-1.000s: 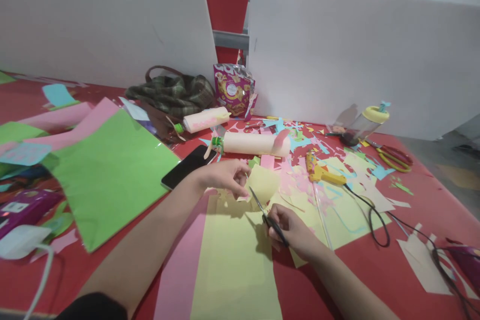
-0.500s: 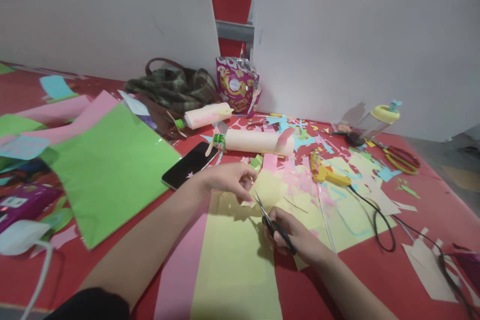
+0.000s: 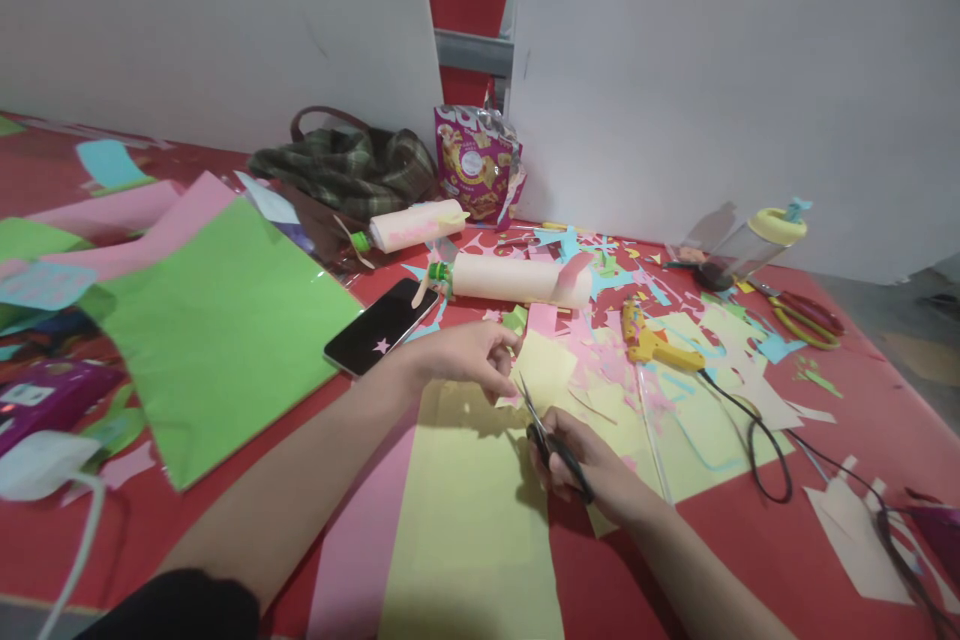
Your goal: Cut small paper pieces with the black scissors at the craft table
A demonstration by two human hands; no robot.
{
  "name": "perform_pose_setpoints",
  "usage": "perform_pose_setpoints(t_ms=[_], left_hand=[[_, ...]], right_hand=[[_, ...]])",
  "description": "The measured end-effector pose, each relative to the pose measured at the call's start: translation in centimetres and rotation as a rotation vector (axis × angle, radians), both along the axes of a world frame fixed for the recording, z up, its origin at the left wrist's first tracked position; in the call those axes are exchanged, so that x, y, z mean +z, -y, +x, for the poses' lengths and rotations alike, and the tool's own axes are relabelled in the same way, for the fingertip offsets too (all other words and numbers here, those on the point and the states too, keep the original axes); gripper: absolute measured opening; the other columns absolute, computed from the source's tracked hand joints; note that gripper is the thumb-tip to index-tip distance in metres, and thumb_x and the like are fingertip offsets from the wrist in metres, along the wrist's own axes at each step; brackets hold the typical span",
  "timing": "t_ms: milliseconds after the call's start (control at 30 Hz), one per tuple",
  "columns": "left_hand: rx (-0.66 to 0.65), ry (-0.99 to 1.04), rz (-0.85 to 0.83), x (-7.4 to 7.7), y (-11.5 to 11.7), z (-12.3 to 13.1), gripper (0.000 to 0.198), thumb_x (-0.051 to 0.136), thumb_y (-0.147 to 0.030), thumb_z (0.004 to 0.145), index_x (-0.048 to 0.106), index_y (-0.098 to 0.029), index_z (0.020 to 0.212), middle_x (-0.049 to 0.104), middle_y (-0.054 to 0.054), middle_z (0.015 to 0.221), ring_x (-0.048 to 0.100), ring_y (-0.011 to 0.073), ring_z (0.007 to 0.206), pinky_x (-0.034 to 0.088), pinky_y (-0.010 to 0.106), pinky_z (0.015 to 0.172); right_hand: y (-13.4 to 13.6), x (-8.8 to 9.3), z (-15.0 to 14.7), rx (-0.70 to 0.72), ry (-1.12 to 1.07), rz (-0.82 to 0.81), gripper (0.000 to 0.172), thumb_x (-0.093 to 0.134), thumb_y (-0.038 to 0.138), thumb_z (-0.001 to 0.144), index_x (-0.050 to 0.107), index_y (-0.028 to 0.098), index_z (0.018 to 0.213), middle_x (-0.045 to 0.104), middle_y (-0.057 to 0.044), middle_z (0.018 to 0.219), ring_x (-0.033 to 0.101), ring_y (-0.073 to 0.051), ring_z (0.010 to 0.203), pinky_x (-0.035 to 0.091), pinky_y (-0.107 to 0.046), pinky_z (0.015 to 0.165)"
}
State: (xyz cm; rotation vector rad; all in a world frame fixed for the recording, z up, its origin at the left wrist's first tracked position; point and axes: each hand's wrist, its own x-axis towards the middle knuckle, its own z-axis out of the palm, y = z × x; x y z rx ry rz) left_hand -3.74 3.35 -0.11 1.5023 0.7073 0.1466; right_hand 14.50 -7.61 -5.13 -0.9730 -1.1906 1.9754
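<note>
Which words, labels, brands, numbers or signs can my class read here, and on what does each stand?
No text reads with certainty.
Snack bag: large white letters along the creased top, not surely legible; the smaller print on its front is too small and blurred.
Purple package at the left edge: pale label, too blurred to read.

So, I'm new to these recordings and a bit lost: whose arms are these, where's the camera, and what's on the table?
There's no machine here, just one person working bare-handed. Every picture comes from a camera worn on that person's head, looking forward and down. The right hand holds black-handled scissors. The left hand has its fingers bent close to the blades; whether it grips anything is hard to tell. On the red table lie a pale yellow sheet, a green sheet, a phone and a yellow glue gun.
</note>
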Motion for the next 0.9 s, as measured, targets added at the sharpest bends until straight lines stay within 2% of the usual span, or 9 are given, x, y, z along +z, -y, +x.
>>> perform_pose_setpoints(t_ms=[433, 900], left_hand=[[0.024, 0.001, 0.090, -0.2, 0.1, -0.1, 0.027, 0.064, -0.026, 0.058, 0.039, -0.016, 0.061, 0.056, -0.003, 0.050, 0.055, 0.0108, 0.051, 0.035, 0.018, 0.046], [-0.096, -0.042, 0.142, 0.7, 0.0, -0.7, 0.031, 0.063, -0.025, 0.059, 0.033, -0.016, 0.054, 0.053, -0.003, 0.048, 0.054, 0.0094, 0.047, 0.030, 0.016, 0.039]], right_hand=[[0.0, 0.0, -0.3, -0.068, -0.080, -0.021, 0.032, 0.060, 0.041, 0.065, 0.037, 0.020, 0.070, 0.044, 0.004, 0.063, 0.034, -0.004, 0.043, 0.023, -0.018, 0.039], [0.2, 0.4, -0.5, -0.041, -0.014, -0.036, 0.035, 0.062, 0.039, 0.063, 0.033, 0.020, 0.064, 0.040, 0.008, 0.053, 0.030, -0.004, 0.038, 0.023, -0.019, 0.039]])
